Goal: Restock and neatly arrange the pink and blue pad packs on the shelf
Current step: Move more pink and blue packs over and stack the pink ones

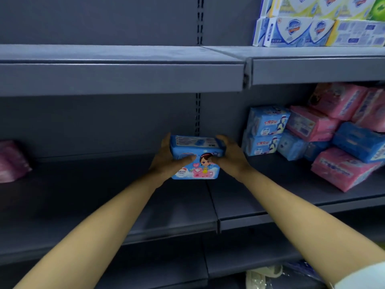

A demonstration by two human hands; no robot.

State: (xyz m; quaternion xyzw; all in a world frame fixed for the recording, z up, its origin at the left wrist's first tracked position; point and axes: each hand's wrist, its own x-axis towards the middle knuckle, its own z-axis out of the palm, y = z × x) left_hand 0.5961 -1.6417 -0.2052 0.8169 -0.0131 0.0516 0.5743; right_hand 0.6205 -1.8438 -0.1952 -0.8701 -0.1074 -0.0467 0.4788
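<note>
left hand (166, 161): grips blue pack (196, 157), left end
right hand (228, 157): grips its right end
shelf (270, 197): pink and blue packs (325, 140) piled at right

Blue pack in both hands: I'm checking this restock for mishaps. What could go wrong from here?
The pile on the right is loose, its packs tilted; a brush from the right hand might topple it. The blue pack, gripped with the left hand too, is over the shelf seam and may rest unevenly.
</note>
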